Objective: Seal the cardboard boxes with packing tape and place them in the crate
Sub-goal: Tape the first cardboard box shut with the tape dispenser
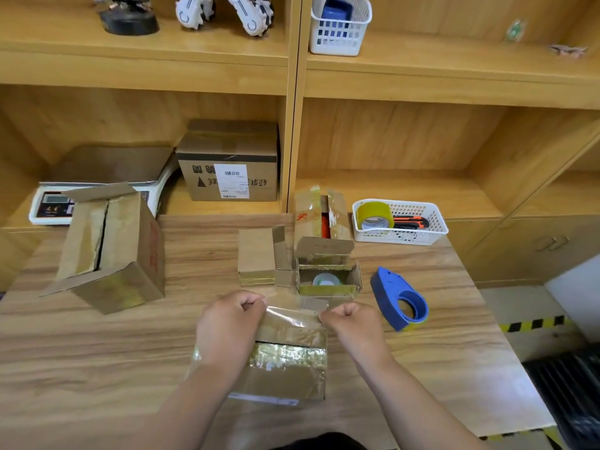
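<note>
- Wooden table (97,352), pale grain.
- Large open box (149,248), left.
- Small closed box (256,254) beside small open box (328,289), centre.
- Tall box (306,216) behind them.
- White basket (422,235), far right.
- Blue tape dispenser (399,297), right.
- Near box (292,375), front centre.

We see bright, even, warm light, with only soft shadows beneath things on the table (97,368). Glare glints off the clear tape strip (287,316) and the shiny taped box (289,360). The shelves (454,84) bow towards the frame edges, and we find everything slightly soft, the corners most.
</note>
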Demonstrator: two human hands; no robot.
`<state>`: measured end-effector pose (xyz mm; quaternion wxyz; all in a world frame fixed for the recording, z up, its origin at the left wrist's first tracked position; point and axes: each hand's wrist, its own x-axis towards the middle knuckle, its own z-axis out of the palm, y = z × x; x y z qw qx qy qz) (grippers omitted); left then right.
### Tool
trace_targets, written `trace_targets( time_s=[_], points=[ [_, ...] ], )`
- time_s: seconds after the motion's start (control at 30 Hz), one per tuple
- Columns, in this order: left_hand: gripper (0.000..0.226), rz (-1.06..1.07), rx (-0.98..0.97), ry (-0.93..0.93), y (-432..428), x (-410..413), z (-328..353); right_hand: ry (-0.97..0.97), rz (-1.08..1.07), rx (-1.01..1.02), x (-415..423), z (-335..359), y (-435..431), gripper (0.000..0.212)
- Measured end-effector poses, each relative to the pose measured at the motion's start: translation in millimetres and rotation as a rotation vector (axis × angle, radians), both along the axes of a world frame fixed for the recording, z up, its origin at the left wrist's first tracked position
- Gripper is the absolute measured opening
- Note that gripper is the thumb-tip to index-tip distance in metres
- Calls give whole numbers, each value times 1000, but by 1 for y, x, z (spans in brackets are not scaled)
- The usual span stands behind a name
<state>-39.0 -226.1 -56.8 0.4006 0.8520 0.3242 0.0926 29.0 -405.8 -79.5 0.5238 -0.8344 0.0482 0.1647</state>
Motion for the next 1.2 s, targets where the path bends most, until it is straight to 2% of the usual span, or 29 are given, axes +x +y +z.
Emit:
trace_targets(
  time_s=[0.2, 0.5, 0.73, 1.2],
  points=[
    [14, -103, -9, 97, 4, -2, -7, 7, 15, -91, -6, -2, 0, 20],
    [13, -150, 104, 141, 2, -3, -8, -39, 13, -226, -10, -4, 2, 29],
    [21, -181, 202, 206, 0, -1, -9, -136, 33, -334, -14, -3, 6, 28],
    [19, -176, 338, 222, -3, 0, -14, -194, 73, -419, -13, -6, 10, 22]
  ],
)
